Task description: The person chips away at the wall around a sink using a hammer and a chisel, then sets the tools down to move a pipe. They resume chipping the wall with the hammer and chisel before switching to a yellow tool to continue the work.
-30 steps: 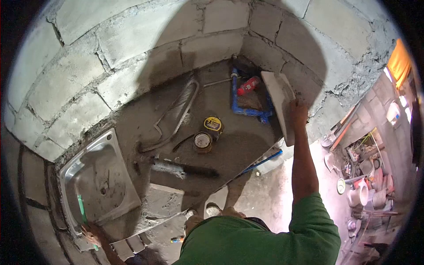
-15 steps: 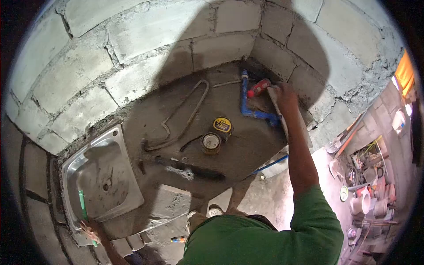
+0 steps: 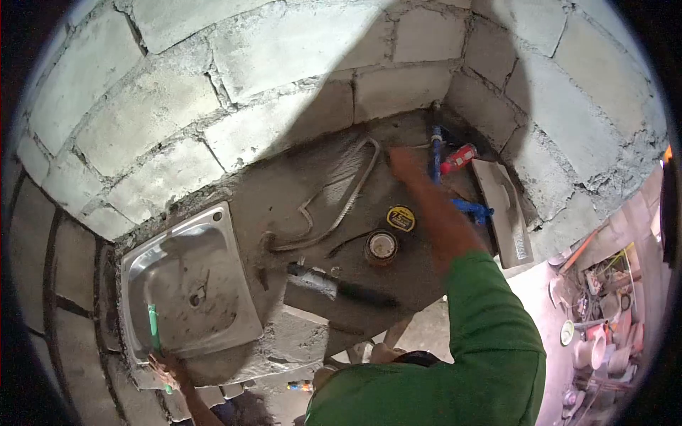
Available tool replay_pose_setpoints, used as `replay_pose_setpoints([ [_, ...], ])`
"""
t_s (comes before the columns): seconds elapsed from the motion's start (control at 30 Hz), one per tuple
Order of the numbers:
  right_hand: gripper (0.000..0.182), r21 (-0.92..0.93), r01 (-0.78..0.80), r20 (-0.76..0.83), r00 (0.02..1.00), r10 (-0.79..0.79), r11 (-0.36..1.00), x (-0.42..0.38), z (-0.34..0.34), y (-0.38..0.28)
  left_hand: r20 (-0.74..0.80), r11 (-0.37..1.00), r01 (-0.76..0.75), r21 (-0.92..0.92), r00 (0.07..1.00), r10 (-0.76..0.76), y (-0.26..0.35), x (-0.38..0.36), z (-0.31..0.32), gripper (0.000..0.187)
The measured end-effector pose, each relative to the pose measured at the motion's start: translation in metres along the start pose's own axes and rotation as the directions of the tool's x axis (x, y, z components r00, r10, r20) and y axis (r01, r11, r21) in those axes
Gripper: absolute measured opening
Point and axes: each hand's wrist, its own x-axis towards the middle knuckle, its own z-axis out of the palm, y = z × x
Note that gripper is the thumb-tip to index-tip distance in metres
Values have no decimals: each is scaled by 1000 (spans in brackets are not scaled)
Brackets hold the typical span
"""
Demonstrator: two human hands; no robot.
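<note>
At the lower left, my left hand (image 3: 169,370) grips a thin green pipe (image 3: 154,328) at the near corner of a stainless steel sink (image 3: 245,298). The pipe's upper end reaches over the basin. My right hand (image 3: 405,162) is low over the dark counter, at a short thin rod (image 3: 420,146) and beside a bent metal frame like a hacksaw's (image 3: 364,177). Its fingers are blurred and partly hidden. A grey plastering float (image 3: 501,209) lies at the right, apart from the hand. A red bottle (image 3: 459,158) lies beside blue pipe (image 3: 436,156).
A yellow and black tape measure (image 3: 401,218) and a round tin (image 3: 381,246) stand mid-counter. A dark, dusty bar-like piece (image 3: 341,287) lies nearer me. Block walls (image 3: 284,135) close off the back and right. Clutter (image 3: 604,312) lies on the floor at right.
My right hand has left the float and moved left across the counter to the thin rod. The float now lies flatter. My left hand stays on the green pipe; the view has shifted.
</note>
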Motion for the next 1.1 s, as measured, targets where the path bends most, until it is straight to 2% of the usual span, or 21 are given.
replay_pose_setpoints([
  [0.07,34,72,-113,-84,989,119,991,-8,-3,-6,-139,955,-255,150,951,275,-39,4,66,42],
  [0.1,34,74,-112,-84,989,118,991,-10,0,-5,-140,955,-254,151,951,275,-34,6,55,42],
  [0.17,33,11,-55,-276,960,56,998,-12,14,3,192,990,103,-100,978,-83,5,15,-10,42],
  [0.2,33,13,-57,-277,959,59,998,-17,14,5,189,990,102,-100,979,-81,-3,14,0,42],
  [0.27,35,74,-80,-225,970,94,994,-30,11,6,-113,989,-140,-48,985,134,-25,6,43,40],
  [0.3,38,24,10,-271,963,-3,1000,-40,11,12,129,954,104,-282,989,-69,-26,11,71,43],
  [0.33,41,-20,133,-315,940,-132,991,-44,7,9,388,813,407,-416,888,-246,-31,10,92,45],
  [0.37,40,363,-166,-102,971,216,917,-55,-16,-10,381,805,469,-365,864,-330,-34,7,96,45],
  [0.4,40,576,123,-344,933,103,808,-78,-39,-31,247,858,368,-358,924,-294,-35,3,94,44],
  [0.43,39,296,279,-511,854,-95,913,-63,0,-6,119,909,261,-325,965,-234,-36,-1,91,43],
  [0.47,39,412,313,-577,816,-20,856,-79,-26,-28,5,952,139,-273,990,-143,-38,-5,91,43],
  [0.5,36,560,219,-440,896,63,799,-108,-63,-57,-95,977,0,-211,995,-21,-38,-8,92,43],
  [0.57,32,655,345,-502,864,45,672,-139,-78,-76,-289,966,-258,2,925,248,-12,1,38,38],
  [0.6,31,717,240,-382,920,82,654,-155,-84,-80,28,985,75,-152,997,-72,34,12,-33,35],
  [0.67,29,756,133,-254,962,100,641,-188,-82,-93,-112,992,65,-105,991,-76,36,10,-31,33],
  [0.83,31,856,-63,27,997,77,514,-249,-67,-152,-140,982,17,-187,989,-44,32,10,-31,31],
  [0.87,31,848,-80,32,994,101,524,-254,-64,-163,-174,978,-27,-209,985,-10,30,7,-30,30],
  [0.93,36,498,287,-292,944,-154,818,-260,-64,-179,-287,967,-228,-111,939,188,9,6,-7,30],
  [1.0,38,439,273,-225,956,-189,856,-262,-74,-193,-198,953,-32,-302,980,-30,25,5,-31,31],
  [1.07,40,387,271,-159,961,-226,881,-265,-74,-202,42,921,93,-378,996,-83,33,13,-57,32],
  [1.1,40,457,217,-122,976,-181,863,-266,-67,-207,-84,931,15,-366,995,-49,26,10,-42,34],
])
